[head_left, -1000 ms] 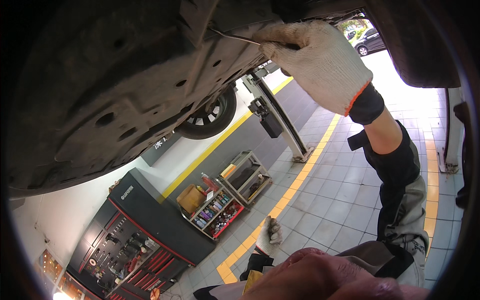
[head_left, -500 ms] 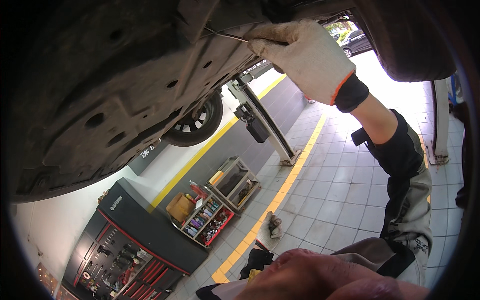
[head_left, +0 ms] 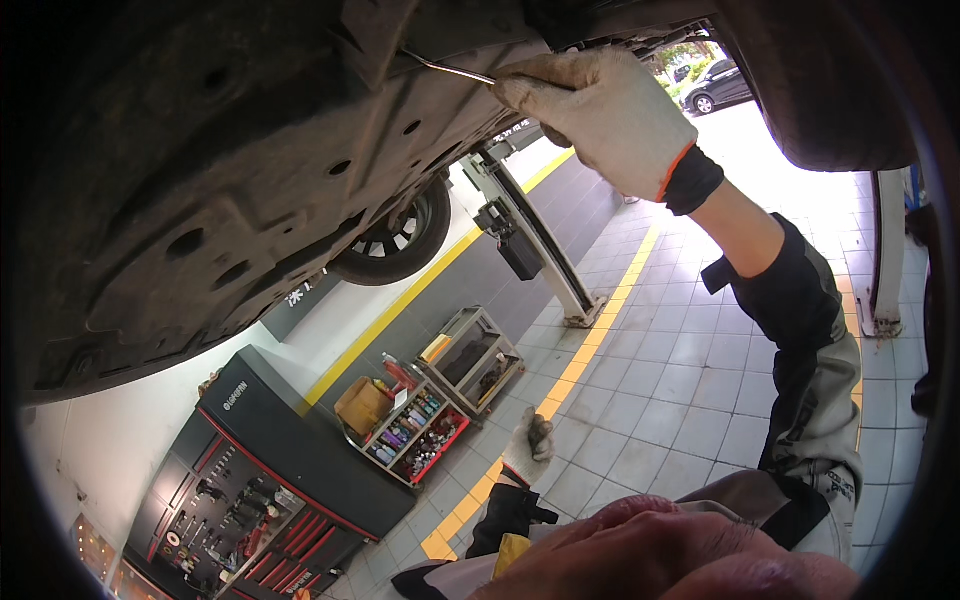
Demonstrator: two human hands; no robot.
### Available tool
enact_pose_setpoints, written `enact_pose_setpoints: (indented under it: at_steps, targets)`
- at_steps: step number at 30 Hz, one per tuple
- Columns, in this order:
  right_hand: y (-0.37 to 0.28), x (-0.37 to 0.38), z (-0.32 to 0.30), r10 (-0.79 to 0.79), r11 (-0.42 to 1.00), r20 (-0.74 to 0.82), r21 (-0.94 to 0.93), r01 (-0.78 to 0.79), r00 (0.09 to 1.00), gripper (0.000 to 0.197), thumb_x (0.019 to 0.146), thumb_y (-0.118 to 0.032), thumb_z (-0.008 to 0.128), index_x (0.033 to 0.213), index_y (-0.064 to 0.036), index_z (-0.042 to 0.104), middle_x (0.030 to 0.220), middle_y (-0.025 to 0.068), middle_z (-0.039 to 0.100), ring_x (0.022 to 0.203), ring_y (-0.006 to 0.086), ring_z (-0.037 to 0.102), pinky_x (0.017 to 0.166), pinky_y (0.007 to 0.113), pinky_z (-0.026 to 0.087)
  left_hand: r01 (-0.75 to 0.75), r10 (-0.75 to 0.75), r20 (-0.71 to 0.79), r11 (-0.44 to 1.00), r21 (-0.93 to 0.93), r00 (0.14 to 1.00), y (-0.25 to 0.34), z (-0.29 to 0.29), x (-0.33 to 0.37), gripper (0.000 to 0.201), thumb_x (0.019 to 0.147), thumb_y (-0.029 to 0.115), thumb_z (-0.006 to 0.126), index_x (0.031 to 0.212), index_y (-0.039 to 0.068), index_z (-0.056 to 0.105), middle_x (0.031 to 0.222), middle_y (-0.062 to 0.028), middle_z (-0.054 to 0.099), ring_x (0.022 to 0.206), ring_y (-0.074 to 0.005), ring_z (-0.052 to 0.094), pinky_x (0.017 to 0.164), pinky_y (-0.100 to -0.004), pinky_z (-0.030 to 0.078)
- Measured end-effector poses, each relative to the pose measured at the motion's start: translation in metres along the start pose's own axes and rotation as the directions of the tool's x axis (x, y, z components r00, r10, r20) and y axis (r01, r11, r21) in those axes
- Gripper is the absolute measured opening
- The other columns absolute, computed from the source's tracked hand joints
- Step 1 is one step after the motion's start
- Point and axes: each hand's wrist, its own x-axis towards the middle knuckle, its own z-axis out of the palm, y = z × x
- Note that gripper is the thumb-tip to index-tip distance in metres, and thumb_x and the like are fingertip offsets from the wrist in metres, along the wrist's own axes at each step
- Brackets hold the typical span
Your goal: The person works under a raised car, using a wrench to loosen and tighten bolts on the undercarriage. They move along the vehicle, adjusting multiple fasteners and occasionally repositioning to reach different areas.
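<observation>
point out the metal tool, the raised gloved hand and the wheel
metal tool (head_left: pixel 448 68), head view, on its thin bare shaft
right hand (head_left: pixel 605 118), head view, on the glove's back
wheel (head_left: pixel 395 238), head view, on the spoked rim

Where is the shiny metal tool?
The tool is at the top of the head view, held in the right hand against the car's underside.

Daylight floods in from open bay at upper right, blowing out floor tiles (head_left: pixel 760 170) there. Car underbody (head_left: pixel 200 170) above you sits in deep shadow. Fisheye bends edges, black vignette rings frame. Near bottom foreground blurred; your right hand (head_left: pixel 600 110) sharp.
</observation>
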Motion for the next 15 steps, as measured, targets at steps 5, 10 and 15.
enact_pose_setpoints:
  at_steps: [5,10,15]
  targets:
    - [-0.014,0.009,-0.022,-0.335,0.913,0.076,-0.220,0.343,0.939,0.042,0.107,-0.038,0.071,0.133,-0.0047,0.074,0.077,0.0014,0.066,0.071,0.0070,0.065,0.055,0.018,0.053,-0.002,0.003,-0.090,1.000,0.007,0.996,-0.001,0.006,0.008,0.034,0.107,0.045,0.069,0.091,0.015,0.064,0.080,-0.0027,0.070,0.046,-0.0107,0.042,0.041,-0.0262,0.024]
    - [-0.013,0.003,-0.018,-0.111,0.991,-0.030,-0.071,0.109,0.993,0.038,0.109,-0.038,0.067,0.131,-0.0085,0.077,0.089,0.0061,0.078,0.078,0.0146,0.074,0.062,0.024,0.059,-0.074,0.073,0.036,0.996,0.041,0.997,0.015,0.026,0.015,0.033,0.107,0.043,0.070,0.090,0.015,0.064,0.076,-0.0027,0.070,0.045,-0.0112,0.042,0.040,-0.0262,0.024]
    - [0.030,0.022,-0.014,-0.606,0.623,0.010,-0.616,0.483,0.795,0.033,0.111,-0.034,0.063,0.136,-0.0173,0.075,0.102,0.0056,0.083,0.080,0.0184,0.078,0.070,0.028,0.063,-0.226,0.232,-0.019,0.963,0.149,0.973,0.057,0.060,0.020,0.037,0.107,0.046,0.069,0.086,0.016,0.064,0.075,-0.0035,0.069,0.044,-0.0104,0.046,0.038,-0.0255,0.024]
